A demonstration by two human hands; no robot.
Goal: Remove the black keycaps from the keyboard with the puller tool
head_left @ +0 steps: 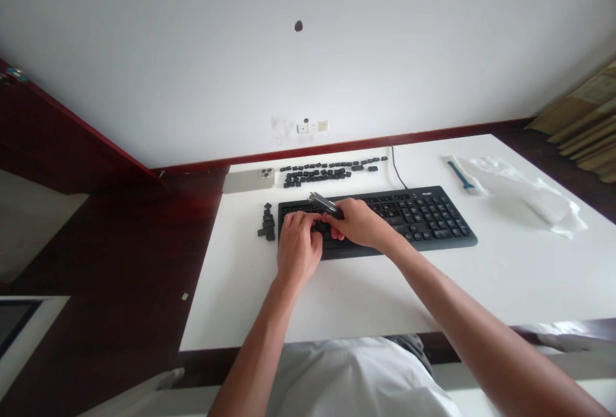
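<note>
Well, at the far left, dark red wooden flooring (120,231) beside the white desk (231,289), and above both a white wall (298,70) with one small dark hole high up. At ten o'clock from the keyboard (414,221), a phone (248,181) lying back up, triple camera showing. At nine o'clock, a small stack of black keycaps (266,224) just beside the keyboard's left end. At eleven o'clock, loose keycaps (315,173) in rough rows along the desk's back edge, and wall sockets (312,126) higher up. On the keyboard's left half, the left hand (298,247), fingers curled down onto the keys; any pinch hidden, impossible to tell. Just beside it, the right hand (359,223), fingers and thumb pinching a dark, metal-topped tool (323,204) above the top-left keys. At one o'clock, a black cable (397,170) running back from the keyboard. At two o'clock, a blue-handled brush (461,175) on a crumpled white sheet (520,189). Beyond the desk's right corner, a folded beige curtain (587,122).
</note>
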